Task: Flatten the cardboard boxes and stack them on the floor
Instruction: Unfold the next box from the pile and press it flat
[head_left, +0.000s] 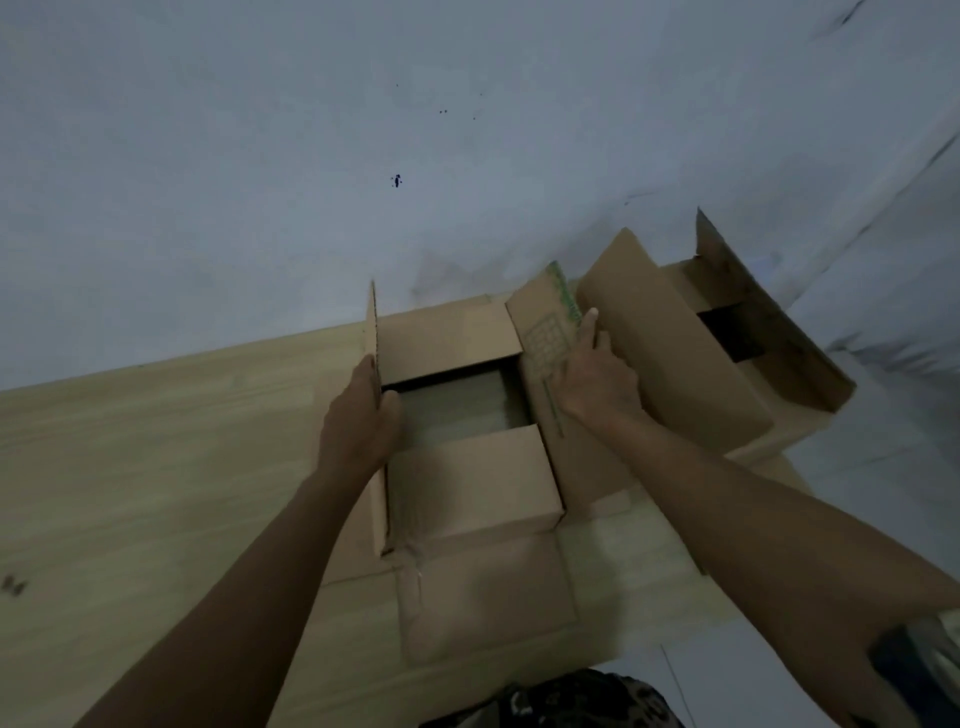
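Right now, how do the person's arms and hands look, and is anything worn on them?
The left forearm and the right forearm are bare. The left hand and the right hand wear no gloves; I see no watch, ring or bracelet. A dark patch near the right elbow may be a sleeve edge; I cannot tell.

Pale wood surface (156, 467), grey wall (260, 156), dark wall specks (397, 181)

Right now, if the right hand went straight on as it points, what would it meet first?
Right hand: probably the wall, past the flap it holds; the second box is close, depth unclear.
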